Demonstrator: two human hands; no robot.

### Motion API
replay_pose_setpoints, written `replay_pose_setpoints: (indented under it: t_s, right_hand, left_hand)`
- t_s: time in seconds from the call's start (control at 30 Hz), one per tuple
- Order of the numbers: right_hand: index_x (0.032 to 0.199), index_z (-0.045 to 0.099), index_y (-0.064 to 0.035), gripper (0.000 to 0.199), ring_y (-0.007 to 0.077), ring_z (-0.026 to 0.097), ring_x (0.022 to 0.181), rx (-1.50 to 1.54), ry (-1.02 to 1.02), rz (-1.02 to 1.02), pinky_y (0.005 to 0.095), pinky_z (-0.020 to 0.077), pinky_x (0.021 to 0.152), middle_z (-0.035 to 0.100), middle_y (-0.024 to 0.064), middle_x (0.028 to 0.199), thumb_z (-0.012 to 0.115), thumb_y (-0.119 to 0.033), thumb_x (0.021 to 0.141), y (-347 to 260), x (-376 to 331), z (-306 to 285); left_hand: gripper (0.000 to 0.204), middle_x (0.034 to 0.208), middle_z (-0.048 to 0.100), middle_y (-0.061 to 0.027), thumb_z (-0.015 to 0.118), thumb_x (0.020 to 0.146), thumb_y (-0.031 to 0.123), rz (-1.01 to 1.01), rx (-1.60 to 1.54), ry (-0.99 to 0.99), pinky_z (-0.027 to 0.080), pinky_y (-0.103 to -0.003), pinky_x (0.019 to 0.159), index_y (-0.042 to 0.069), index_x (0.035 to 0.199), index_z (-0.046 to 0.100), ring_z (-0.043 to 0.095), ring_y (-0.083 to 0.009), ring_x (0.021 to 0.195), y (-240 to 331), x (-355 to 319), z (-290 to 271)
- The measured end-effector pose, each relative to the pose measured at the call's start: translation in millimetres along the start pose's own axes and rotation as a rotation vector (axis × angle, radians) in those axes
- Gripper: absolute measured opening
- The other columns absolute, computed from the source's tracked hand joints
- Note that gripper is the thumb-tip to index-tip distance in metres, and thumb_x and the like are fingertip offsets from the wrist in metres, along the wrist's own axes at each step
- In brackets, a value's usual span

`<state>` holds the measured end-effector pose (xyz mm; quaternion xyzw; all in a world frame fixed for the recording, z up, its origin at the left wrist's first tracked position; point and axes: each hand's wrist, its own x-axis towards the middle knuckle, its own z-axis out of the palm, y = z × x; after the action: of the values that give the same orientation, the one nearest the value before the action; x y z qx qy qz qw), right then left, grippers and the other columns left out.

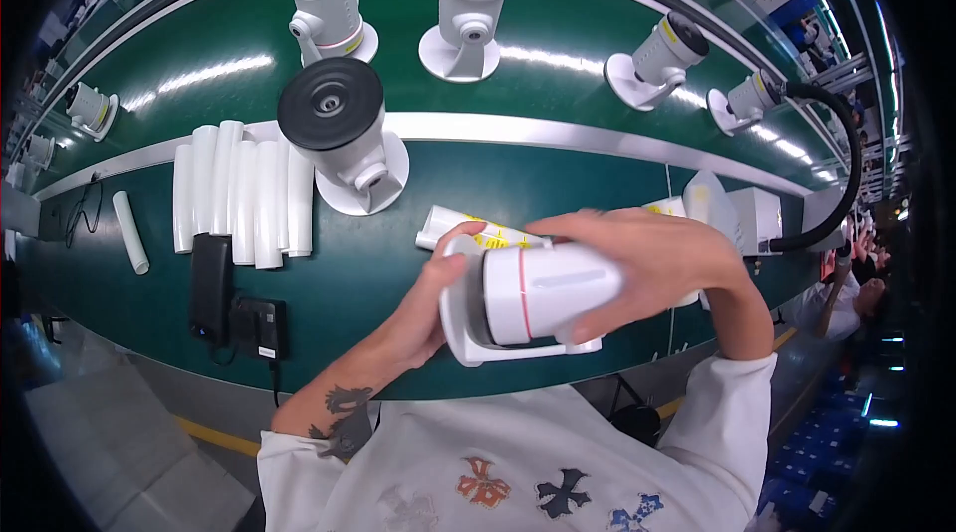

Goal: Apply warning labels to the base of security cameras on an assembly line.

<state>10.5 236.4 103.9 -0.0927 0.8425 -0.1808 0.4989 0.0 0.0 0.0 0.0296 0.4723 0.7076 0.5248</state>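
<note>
A white cylindrical device (558, 285) with a thin red ring lies tilted sideways between my hands above the bench. My left hand (426, 305) is closed on the rim of its round stand base (460, 318). Over the other end of the cylinder, my right hand (662, 258) is wrapped with fingers above and thumb below, slightly blurred; its palm hides that end. Just beyond the device lies a white rolled sheet with yellow marks (473, 223). Closest upright is a similar white device with a black round top (332, 106), left of centre.
Several white rolled sheets (244, 195) lie at left, near a black box (211, 283) and a black adapter (261, 328) with a cable. Similar devices (468, 9) stand on the green belt (558, 24) behind a metal rail (498, 129). A black hose (851, 163) arches at right.
</note>
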Motion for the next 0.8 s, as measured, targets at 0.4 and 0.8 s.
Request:
replay_pose_setpoints:
  t_s: [0.4,0.8]
  right_hand:
    - [0.103,0.068,0.0014,0.062,0.0243,0.066,0.081,-0.318,0.932,0.061,0.0337,0.0535,0.073,0.068,0.0146,0.091,0.086,-0.036,0.057,54,6,-172]
    - [0.144,0.028,0.0077,0.126,0.0368,0.047,0.127,-0.236,0.979,-0.319,0.0375,0.0378,0.108,0.042,0.0297,0.14,0.088,-0.055,0.053,48,135,-245]
  left_hand:
    - [0.068,0.133,0.048,-0.0195,0.082,0.071,0.03,1.114,1.108,0.62,0.046,-0.05,0.097,0.005,0.127,0.055,0.051,-0.0371,0.121,-53,43,-27]
    - [0.06,0.115,0.053,-0.0141,0.081,0.07,0.04,0.965,1.379,0.462,0.026,-0.06,0.109,0.01,0.118,0.062,0.046,-0.0362,0.121,-57,56,-29]
